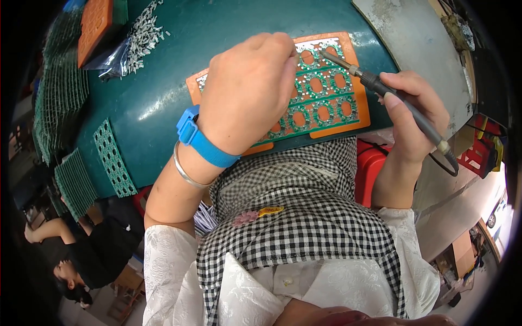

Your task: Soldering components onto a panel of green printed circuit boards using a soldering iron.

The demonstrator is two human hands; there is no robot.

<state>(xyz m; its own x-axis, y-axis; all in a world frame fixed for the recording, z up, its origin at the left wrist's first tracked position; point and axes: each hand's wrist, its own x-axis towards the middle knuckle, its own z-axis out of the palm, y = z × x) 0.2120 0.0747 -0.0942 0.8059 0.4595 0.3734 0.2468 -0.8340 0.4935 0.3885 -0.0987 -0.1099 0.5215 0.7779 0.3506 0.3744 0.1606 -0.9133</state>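
My right hand (pixel 410 111) grips a soldering iron (pixel 372 83) by its dark handle. The iron's tip slants left onto the upper right part of a green circuit board panel (pixel 326 96), which carries rings of small parts. That panel lies in an orange tray (pixel 363 111) at the table's near edge. Over the left half of the panel, my left hand (pixel 253 89) is closed, its thumb and fingers pinched close to the tip. Whatever the pinch holds is hidden behind the hand. A blue wrist strap (pixel 209 149) and a bangle circle my left wrist.
Small white parts (pixel 144 43) spill from a plastic bag (pixel 113 66) at the back left. Left of them stand stacked green boards (pixel 61 92) and an orange block (pixel 95 27). A single board (pixel 113 157) lies nearer. Another person (pixel 103 250) sits at the lower left.
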